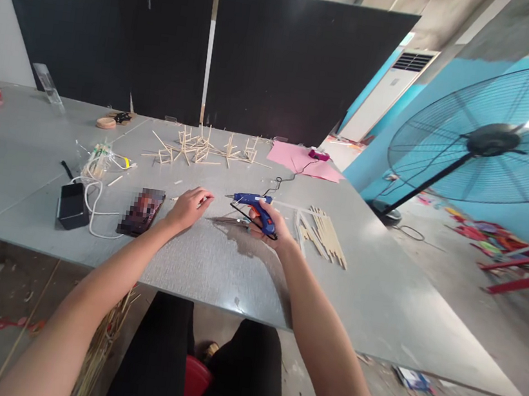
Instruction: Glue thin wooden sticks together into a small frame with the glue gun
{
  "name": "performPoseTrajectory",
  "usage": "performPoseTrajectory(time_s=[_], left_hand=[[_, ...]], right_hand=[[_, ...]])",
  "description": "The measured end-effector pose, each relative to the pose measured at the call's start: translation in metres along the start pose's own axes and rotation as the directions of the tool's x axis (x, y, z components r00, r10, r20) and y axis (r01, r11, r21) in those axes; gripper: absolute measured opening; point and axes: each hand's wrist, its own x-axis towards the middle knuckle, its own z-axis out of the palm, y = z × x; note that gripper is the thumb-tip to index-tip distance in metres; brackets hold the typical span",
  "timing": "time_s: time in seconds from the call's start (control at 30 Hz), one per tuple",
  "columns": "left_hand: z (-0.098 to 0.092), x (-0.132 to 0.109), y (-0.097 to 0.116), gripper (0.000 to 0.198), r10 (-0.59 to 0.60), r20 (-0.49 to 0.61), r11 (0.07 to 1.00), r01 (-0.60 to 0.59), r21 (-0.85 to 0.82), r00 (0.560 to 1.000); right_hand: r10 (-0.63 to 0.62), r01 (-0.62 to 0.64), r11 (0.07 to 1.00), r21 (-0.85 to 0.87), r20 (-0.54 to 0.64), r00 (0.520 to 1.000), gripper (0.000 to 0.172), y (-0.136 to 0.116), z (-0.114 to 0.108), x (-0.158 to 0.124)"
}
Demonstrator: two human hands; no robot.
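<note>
My right hand (271, 228) is closed around the handle of a blue glue gun (254, 206), its nozzle pointing left just above the grey table (216, 269). My left hand (188, 206) rests on the table with fingers curled, pinching a thin wooden stick (205, 202) near the nozzle. A pile of flat wooden sticks (323, 233) lies right of my right hand. Small stick frames (198, 147) stand further back on the table.
A phone (142, 211), a black power box (72, 205) with white cable, and a plastic bag of sticks (98, 160) lie to the left. Pink paper (298, 160) sits at the back right. A large fan (491, 140) stands right of the table.
</note>
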Motion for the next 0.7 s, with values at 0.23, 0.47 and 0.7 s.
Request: performPoseTrajectory(time_s=[0.23,0.47,0.7], left_hand=[[0.0,-0.001,0.003,0.024,0.007,0.017,1.0,-0.007,0.012,1.0],[-0.002,0.0,-0.007,0.023,-0.096,0.054,0.989,0.089,0.119,0.994],[-0.028,0.003,-0.006,0.029,-0.414,-0.04,0.851,0.402,0.338,0.909]], right_hand=[[0.024,-0.023,1.0,-0.01,0.046,0.999,0.051,0.002,0.0,0.002],[-0.007,0.007,1.0,0.013,0.023,1.0,0.049,0.003,-0.002,0.001],[-0.07,0.071,0.996,0.058,-0.016,0.997,0.05,0.001,0.002,0.001]])
